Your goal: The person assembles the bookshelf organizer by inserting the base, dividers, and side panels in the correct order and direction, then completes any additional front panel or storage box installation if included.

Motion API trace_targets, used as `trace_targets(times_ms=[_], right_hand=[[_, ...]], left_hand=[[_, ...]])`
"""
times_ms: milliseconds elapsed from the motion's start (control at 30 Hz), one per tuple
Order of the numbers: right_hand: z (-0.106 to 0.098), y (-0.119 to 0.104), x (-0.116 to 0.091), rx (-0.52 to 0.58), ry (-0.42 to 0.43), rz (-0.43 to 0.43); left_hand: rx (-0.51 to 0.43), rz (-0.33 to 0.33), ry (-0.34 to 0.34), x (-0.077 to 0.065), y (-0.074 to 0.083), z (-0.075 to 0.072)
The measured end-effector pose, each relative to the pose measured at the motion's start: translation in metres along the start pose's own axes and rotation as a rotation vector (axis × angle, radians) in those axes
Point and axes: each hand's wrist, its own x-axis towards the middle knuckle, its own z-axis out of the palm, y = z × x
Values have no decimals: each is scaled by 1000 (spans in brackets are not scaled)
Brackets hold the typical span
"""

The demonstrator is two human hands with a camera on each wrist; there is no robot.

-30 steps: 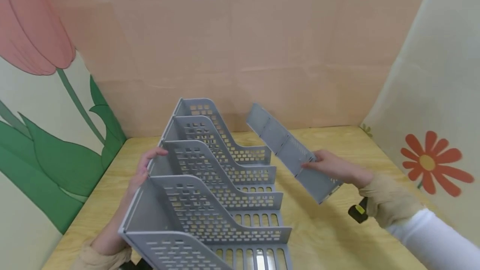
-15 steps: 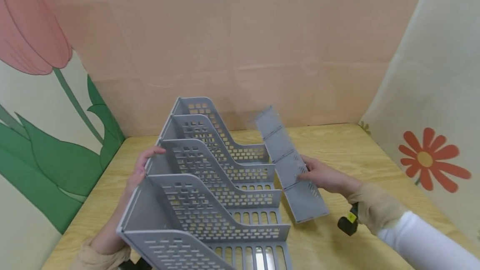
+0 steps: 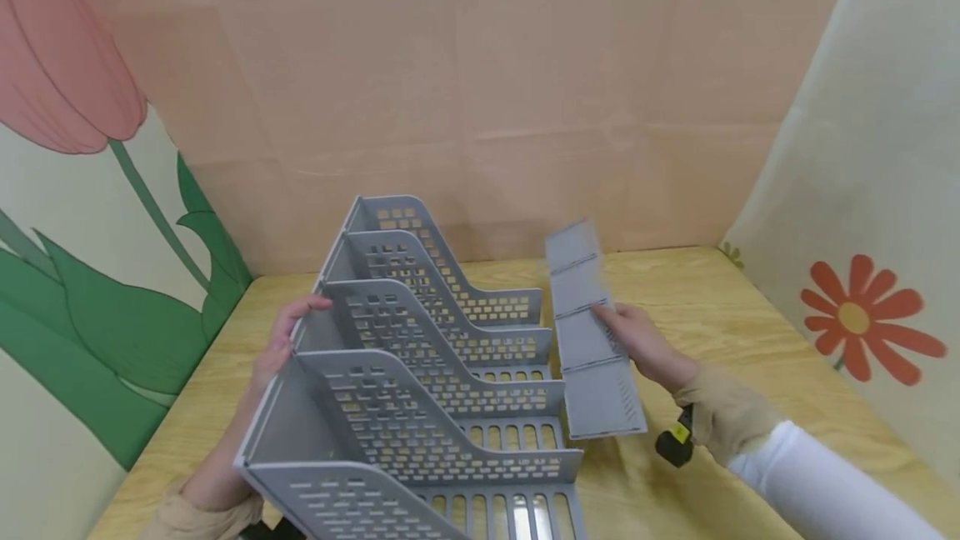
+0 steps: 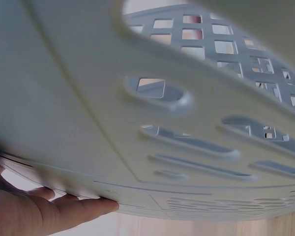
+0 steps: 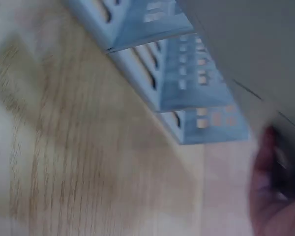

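A grey file organizer (image 3: 300,415) with several compartments and perforated dividers stands on the table, its low open side to the right. My left hand (image 3: 272,357) holds its tall back edge, fingertips hooked over the top between two dividers. In the left wrist view, the fingers (image 4: 83,210) lie along the organizer's flat outer wall. My right hand (image 3: 648,344) grips a long grey panel (image 3: 581,340) by its right edge, thumb on the face toward me. The panel, creased into several sections, stands slanted beside the organizer's open side. The right wrist view shows the panel (image 5: 250,44) close to the dividers.
Wood-grain table (image 3: 720,315) surface extends to the right and behind. A plain pinkish backdrop (image 3: 525,90) closes off the back. Printed flower sheets (image 3: 855,190) flank both sides.
My right hand has brought the panel leftward and turned it from a slant to nearly in line with the organizer's open side; the thumb sits higher along it. The left hand has stayed put.
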Motion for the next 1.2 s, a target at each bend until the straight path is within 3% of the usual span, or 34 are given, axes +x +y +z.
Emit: trace_targets(times_ms=[100,167,267,367,433,500,633,733,867,933,1033,1100,1200], right_hand=[[-11,0,-6,160,152,-140],[-19,-1,-10,307,160,-201],[-32,-2,-14,451,65,-150],[-40,0,-18,380,4,-51],[-40,0,-21,374,79,-33],[-38,-2,-24,437,227,-93],[-36,-15,-26,661,492,-347],[-40,-23,-30,712,551,-472],[-46,-23,-46,647,573,-542],[-52,-22,-56,540,612,-588],[-63,-24,-73,241,719,-599],[-73,-29,-82,-1,782,-562],[-84,-37,-91,-203,763,-475]], left_hand=[[29,17,4,1,-2,-1],[47,18,20,-1,-3,-1],[95,-6,54,-3,0,2],[113,-37,88,-5,3,5],[118,-42,99,-5,3,6],[118,-69,128,-6,4,8],[123,-174,203,-10,9,15],[111,-212,221,-12,11,18],[104,-141,164,-8,8,15],[96,-107,138,-7,6,13],[80,-64,101,-5,3,9],[77,-11,70,-4,1,6],[63,94,7,0,-3,0]])
